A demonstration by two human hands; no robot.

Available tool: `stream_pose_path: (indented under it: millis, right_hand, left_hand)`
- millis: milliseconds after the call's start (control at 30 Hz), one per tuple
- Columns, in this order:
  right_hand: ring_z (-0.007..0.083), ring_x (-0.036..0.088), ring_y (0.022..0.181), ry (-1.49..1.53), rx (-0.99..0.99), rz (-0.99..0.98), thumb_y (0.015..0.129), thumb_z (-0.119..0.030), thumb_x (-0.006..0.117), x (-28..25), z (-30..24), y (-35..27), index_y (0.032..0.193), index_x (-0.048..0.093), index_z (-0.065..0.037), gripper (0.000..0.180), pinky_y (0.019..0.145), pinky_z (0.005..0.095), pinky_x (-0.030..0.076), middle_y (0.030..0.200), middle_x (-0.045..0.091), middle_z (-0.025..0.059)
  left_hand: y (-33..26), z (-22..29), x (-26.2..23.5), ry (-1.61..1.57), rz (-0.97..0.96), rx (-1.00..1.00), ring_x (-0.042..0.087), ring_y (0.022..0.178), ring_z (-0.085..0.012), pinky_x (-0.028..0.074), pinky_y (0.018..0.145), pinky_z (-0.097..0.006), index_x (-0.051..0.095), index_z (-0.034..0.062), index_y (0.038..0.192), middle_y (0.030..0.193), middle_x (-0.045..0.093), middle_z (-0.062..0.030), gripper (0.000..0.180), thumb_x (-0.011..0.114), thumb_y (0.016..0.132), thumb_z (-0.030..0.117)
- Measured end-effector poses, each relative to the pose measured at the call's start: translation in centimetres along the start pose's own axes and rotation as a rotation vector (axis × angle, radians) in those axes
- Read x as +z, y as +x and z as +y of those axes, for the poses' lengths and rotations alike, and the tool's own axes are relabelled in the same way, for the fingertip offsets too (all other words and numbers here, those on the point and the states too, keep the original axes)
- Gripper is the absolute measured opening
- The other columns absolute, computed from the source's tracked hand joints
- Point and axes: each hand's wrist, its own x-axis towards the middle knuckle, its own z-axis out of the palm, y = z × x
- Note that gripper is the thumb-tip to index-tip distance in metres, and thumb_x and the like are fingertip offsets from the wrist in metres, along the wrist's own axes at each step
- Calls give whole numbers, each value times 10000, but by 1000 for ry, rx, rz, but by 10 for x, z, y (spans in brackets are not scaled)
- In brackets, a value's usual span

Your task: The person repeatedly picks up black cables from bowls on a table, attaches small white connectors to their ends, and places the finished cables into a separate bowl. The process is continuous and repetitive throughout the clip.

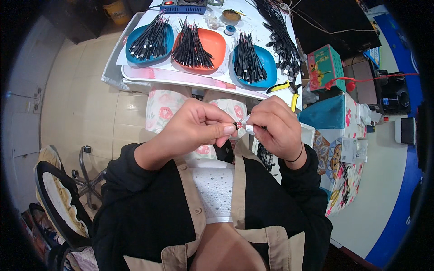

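Observation:
In front of my chest, my left hand (196, 124) pinches a short black cable end (236, 125) with thin red wires showing, between thumb and forefinger. My right hand (276, 126) is closed on a small white piece (247, 128), perhaps tissue or cloth, right against the wires. My fingers hide most of both. Beyond my hands, on the white table (217, 82), a left blue tray (131, 55), an orange tray (218, 45) and a right blue tray (269, 61) each hold a bundle of short black cables.
Yellow-handled pliers (279, 86) lie at the table's right edge, beside a long heap of black cables (282, 40). Farther back are a blue spool (230, 30) and a blue device with a red switch (183, 7). A green box (324, 67) stands right; a chair (63, 203) is left.

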Motion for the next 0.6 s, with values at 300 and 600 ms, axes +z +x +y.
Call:
stream_pose_path:
  millis: [300, 600]
  right_hand:
    - [75, 502, 756, 1354, 1168, -22, 943, -104, 539, 26, 9, -33, 1000, 587, 8, 134, 671, 208, 412, 816, 546, -8]
    - [291, 584, 821, -150, 182, 114, 656, 41, 724, 20, -8, -37, 958, 627, -30, 325, 711, 338, 468, 907, 596, 123]
  left_hand:
    - [18, -22, -7, 1713, 90, 1058, 610, 616, -266, 501, 574, -315, 617, -40, 1000, 765, 613, -121, 360, 627, 641, -16]
    - [11, -26, -7, 838, 134, 593, 612, 583, -205, 462, 545, -292, 671, -29, 921, 687, 632, -112, 107, 636, 831, 17]
